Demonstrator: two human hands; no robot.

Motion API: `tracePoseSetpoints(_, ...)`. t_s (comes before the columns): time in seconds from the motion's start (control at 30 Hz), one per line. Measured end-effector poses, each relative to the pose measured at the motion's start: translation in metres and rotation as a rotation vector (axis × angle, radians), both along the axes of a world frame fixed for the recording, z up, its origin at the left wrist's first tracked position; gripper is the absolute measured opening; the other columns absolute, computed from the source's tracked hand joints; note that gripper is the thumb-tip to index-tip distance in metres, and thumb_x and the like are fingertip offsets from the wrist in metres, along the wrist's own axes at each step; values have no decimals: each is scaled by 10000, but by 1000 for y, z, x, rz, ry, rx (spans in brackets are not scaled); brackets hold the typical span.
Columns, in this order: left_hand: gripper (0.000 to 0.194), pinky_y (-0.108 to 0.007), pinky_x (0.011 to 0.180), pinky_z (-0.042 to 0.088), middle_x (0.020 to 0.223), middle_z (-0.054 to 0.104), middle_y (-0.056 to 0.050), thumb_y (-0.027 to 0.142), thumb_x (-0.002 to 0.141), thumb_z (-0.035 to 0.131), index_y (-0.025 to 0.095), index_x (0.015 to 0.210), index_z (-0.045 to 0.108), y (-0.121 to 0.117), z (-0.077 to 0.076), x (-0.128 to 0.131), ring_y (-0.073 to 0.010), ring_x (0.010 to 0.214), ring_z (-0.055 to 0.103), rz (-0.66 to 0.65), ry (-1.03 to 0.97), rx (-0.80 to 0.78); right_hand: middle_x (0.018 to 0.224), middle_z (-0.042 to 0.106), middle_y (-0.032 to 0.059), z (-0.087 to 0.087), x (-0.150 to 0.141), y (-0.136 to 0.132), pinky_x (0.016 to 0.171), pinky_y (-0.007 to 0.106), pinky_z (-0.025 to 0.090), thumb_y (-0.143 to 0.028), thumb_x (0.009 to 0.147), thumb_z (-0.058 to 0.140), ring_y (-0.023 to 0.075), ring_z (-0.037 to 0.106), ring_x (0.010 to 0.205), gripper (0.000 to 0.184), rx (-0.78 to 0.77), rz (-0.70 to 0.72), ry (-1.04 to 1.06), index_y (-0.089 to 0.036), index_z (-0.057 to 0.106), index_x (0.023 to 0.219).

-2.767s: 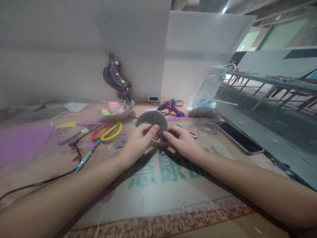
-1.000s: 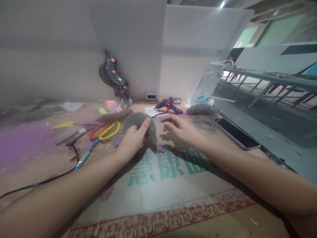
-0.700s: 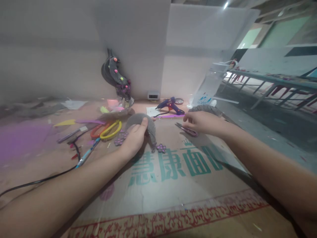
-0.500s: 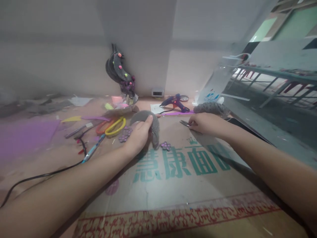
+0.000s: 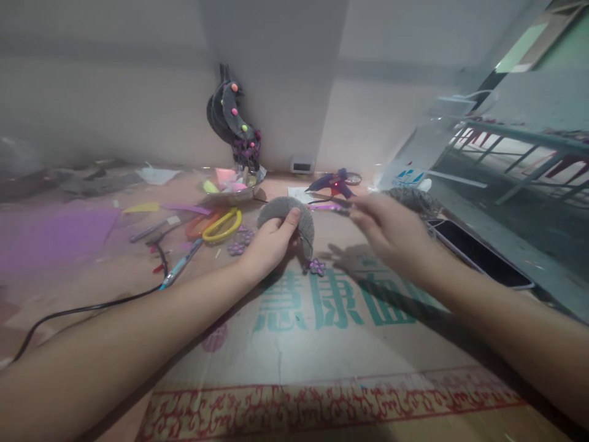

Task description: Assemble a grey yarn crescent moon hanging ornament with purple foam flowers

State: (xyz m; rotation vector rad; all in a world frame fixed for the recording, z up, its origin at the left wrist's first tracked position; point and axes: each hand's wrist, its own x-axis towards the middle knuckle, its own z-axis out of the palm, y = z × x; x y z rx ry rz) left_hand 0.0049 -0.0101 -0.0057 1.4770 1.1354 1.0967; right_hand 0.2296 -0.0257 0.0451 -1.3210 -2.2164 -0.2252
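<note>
My left hand (image 5: 271, 248) is closed around a grey yarn-wrapped crescent (image 5: 306, 227), thumb on top of it. At the crescent's lower tip is a small purple flower (image 5: 316, 266); I cannot tell whether it is attached. My right hand (image 5: 389, 230), smeared by motion, is raised to the right of the crescent with its fingers closed. From them the blurred tip of thread snips (image 5: 343, 205) points left toward the crescent, apart from it. More purple flowers (image 5: 241, 240) lie left of the crescent, partly behind my left hand.
Behind stand a glue gun (image 5: 329, 182) with a red light, a small clock (image 5: 302, 164) and a bowl (image 5: 230, 195) of bits. Scissors (image 5: 221, 226) and a pen (image 5: 183, 263) lie left. On the right are grey yarn (image 5: 414, 201), a phone (image 5: 481, 253) and a plastic jug (image 5: 414, 147).
My right hand left the crescent, reached right, picked the thread snips up from the table and now brings them back left. My left hand kept hold of the crescent. The view has shifted.
</note>
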Motion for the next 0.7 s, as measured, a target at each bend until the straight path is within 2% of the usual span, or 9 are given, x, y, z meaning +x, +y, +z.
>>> tracePoseSetpoints(0.07,582,-245,493,335,562,511,0,696,863,446,175,619,533,1,-1,0,-119,507,440,2,-14,16,1100,674,119,-15,-9,-9,817,369,474,-356,976,435,267,625,998,348,-33,145,-24,-186,589,1237)
tracePoseSetpoints(0.2,601,-252,518,356,567,533,-10,697,872,422,172,605,541,2,-4,-1,-129,530,468,2,3,19,955,664,99,-35,-16,-13,734,350,470,-344,988,413,235,616,841,358,-14,201,-106,-181,581,1259)
tracePoseSetpoints(0.43,617,-260,558,366,595,560,-13,707,879,389,167,633,558,1,-4,0,-141,565,496,24,67,41,834,643,96,-37,-16,-9,653,322,408,-327,993,424,209,569,739,349,148,222,-236,-130,639,1184)
tracePoseSetpoints(0.7,635,-266,568,350,605,558,-12,739,859,378,174,619,537,1,-6,-1,-153,592,496,45,139,50,813,646,90,-40,-21,-10,644,318,393,-312,990,441,201,566,729,324,146,215,-259,-132,656,1152)
